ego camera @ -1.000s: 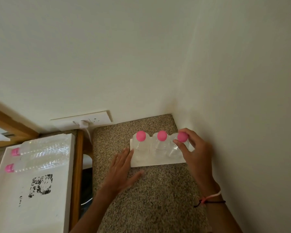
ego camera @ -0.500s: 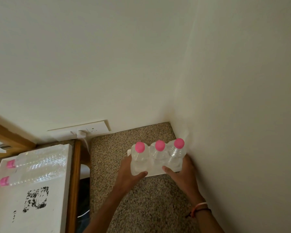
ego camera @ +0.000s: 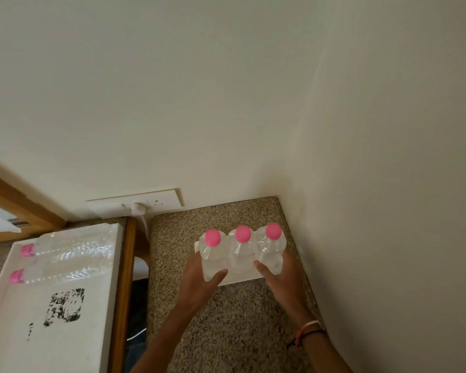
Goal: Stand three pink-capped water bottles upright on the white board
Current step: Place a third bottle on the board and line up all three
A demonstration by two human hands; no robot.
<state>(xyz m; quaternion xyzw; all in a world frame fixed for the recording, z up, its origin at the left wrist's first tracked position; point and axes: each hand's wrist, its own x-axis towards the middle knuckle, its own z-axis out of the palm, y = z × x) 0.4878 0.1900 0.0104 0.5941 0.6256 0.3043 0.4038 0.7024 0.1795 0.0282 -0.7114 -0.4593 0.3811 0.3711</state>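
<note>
Your left hand wraps the left bottle from its outer side, thumb across the front; your right hand grips the right bottle likewise. Between them the middle bottle stands touching both — all three upright on the white board, at the granite counter's far right corner.

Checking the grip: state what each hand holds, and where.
The left hand clasps the left bottle by its lower body; the right hand clasps the right bottle likewise.
</note>
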